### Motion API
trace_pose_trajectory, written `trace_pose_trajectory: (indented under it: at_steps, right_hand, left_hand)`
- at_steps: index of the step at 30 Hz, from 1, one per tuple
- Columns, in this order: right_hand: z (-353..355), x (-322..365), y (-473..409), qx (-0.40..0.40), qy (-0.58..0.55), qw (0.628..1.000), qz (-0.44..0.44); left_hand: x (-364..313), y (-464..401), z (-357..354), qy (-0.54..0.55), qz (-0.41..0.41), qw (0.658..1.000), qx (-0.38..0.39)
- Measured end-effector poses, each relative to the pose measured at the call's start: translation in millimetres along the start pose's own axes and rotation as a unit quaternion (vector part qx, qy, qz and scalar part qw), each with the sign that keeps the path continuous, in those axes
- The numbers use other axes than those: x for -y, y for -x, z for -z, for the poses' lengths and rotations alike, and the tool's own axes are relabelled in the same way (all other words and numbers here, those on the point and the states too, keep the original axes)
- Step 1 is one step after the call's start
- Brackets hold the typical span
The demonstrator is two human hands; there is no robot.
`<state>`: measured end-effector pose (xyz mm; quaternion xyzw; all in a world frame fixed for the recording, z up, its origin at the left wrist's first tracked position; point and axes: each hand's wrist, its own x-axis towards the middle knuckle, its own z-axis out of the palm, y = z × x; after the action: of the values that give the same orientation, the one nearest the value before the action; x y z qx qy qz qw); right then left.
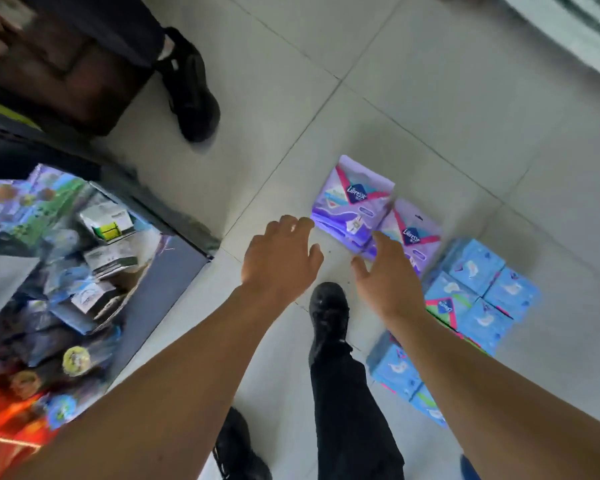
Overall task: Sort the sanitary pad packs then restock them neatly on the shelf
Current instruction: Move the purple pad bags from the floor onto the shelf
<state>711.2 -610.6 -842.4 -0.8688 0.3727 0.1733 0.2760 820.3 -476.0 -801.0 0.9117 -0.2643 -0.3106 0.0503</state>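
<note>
Left hand (pixel 280 252): extended over the floor, fingers spread and loosely bent, nothing held. Right hand (pixel 387 271): likewise extended, fingers apart, nothing gripped; its fingertips are seen at the near edge of the purple packs, though contact cannot be confirmed. The two hands are held apart, the purple group lying just beyond them.

Purple packs (pixel 355 204): two stacks set side by side on the floor, touching at one corner, faces up.

Blue packs (pixel 482 289): a larger block laid in rows just beside the purple group; one differently coloured pack (pixel 442 306) with green and pink is noted among them. Further blue packs (pixel 399 370) are partly hidden under the right forearm.

Progress, as judged: sorting by colour appears largely done; lifting and shelving appear not yet begun for these groups.

Shelf (pixel 94 271): to the left, dark-edged, loaded with mixed, blurred goods; no pad packs are identified on it with certainty.

Floor (pixel 430 98): pale square tiles with dark grout lines. The person's own dark shoe (pixel 328 313) and trouser leg are seen between the arms. A second person's dark shoe (pixel 191 95) is noted at upper left.
</note>
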Motion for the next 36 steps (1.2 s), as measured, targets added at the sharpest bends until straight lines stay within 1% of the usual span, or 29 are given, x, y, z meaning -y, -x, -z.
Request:
trace_pose_trajectory:
  at_steps: [2,5,9,11,14,16,18,19,23,26,29,33,36]
  right_hand:
    - [-18.7,-22.7,-49.0,0.004,-0.019,1.0,-0.016]
    - [-48.1,-53.1,-115.3,0.014,-0.047,0.998,-0.036]
    - [-76.3,-81.9,-177.6,0.016,-0.12,0.989,-0.08]
    - [-90.0,-91.0,-195.2,0.019,-0.178,0.977,-0.112]
    - [-111.2,-101.8,-212.9,0.043,-0.245,0.954,-0.168]
    - [-123.3,-104.7,-220.8,0.056,-0.279,0.941,-0.184]
    - [-128.0,-103.0,-223.7,0.054,-0.305,0.931,-0.195]
    - [-128.7,-102.1,-223.6,0.046,-0.313,0.928,-0.198]
    - [-107.1,-92.1,-209.7,0.018,-0.324,0.928,-0.183]
    - [-74.1,-69.7,-182.7,0.019,-0.358,0.922,-0.144]
    - [-35.7,-37.2,-143.6,0.027,-0.368,0.924,-0.105]
    - [13.7,15.5,-82.2,0.025,-0.376,0.925,-0.052]
    - [42.8,59.5,-29.4,0.019,-0.36,0.933,0.004]
  left_hand:
    - [-10.3,-50.4,-25.0,-0.01,0.002,1.0,0.018]
    - [-16.6,-117.6,-61.8,0.004,0.006,0.999,0.031]
    - [-12.4,-186.3,-103.3,0.034,0.036,0.998,0.045]
    - [-8.4,-211.8,-119.5,0.072,0.072,0.994,0.048]
    - [-5.7,-240.5,-143.0,0.14,0.119,0.981,0.064]
    - [-6.0,-251.7,-157.1,0.182,0.132,0.97,0.092]
    - [-6.7,-257.6,-168.5,0.233,0.147,0.954,0.119]
    - [-5.5,-258.2,-172.6,0.257,0.157,0.946,0.121]
    - [2.9,-241.0,-163.9,0.324,0.179,0.927,0.064]
    - [6.0,-205.1,-127.4,0.39,0.185,0.9,0.052]
    - [6.5,-154.1,-79.0,0.447,0.183,0.876,0.014]
    - [15.7,-76.7,-15.2,0.474,0.177,0.861,-0.055]
    - [29.5,-13.6,25.1,0.486,0.174,0.849,-0.109]
